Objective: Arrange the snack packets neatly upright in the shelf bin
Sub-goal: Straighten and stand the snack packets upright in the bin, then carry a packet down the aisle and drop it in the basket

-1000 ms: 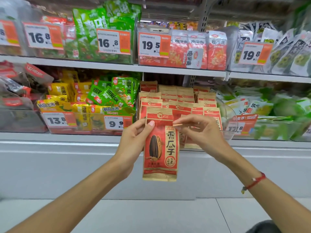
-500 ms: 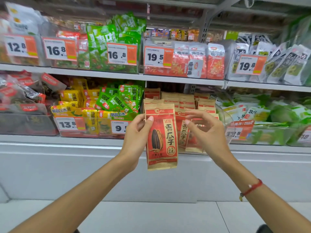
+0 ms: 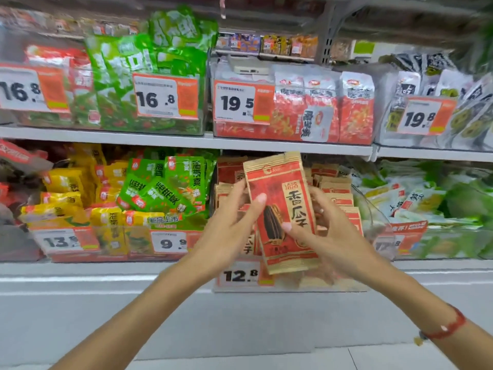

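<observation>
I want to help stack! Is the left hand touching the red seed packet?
Touching. The head view shows the left hand's thumb lying across the front of the red seed packet, fingers behind its left edge. The right hand holds its other side.

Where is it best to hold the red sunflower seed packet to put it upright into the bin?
Probably by its two long side edges near mid-height, one hand from each side: the sunflower seed packet is flat, tall and nearly upright, so its bottom seam stays free to enter the bin.

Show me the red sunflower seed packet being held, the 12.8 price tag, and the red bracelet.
red sunflower seed packet (image 3: 280, 209), head view, printed front face.
12.8 price tag (image 3: 240, 275), head view, the black digits.
red bracelet (image 3: 450, 327), head view, cord on the wrist.
</observation>
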Demonstrator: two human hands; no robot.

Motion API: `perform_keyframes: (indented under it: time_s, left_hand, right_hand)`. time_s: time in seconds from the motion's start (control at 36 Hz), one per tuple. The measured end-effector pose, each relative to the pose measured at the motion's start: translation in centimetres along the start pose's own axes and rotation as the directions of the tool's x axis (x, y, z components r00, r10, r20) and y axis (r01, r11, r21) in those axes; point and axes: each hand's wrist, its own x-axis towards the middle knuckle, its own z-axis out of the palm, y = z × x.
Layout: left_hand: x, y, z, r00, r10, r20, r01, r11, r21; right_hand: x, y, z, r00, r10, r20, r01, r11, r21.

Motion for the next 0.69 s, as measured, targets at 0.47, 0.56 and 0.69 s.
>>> perform_keyframes:
  time_s: [0.47,0.56,0.69]
  left_hand:
    - [3.2,3.7,-1.2,0.936,-0.302,0.182,0.019,0.558,0.829]
    - [4.0,6.7,0.1,0.888,-0.36,0.285,-0.122,0.415,0.902]
    - [7.0,12.2,2.5,0.66,-0.549,0.513,-0.395,0.327,0.859]
  right_hand:
    - [3.2,-0.8,-6.7,0.921,0.363,0.144,-0.356,0.932,-0.073]
    - [2.7,-2.2,-8.8,0.903,0.401,0.153,-0.354,0.898,-0.263]
    - [1.1,-6.8,-13.4,0.872,0.462,0.16,-0.228,0.675,-0.702]
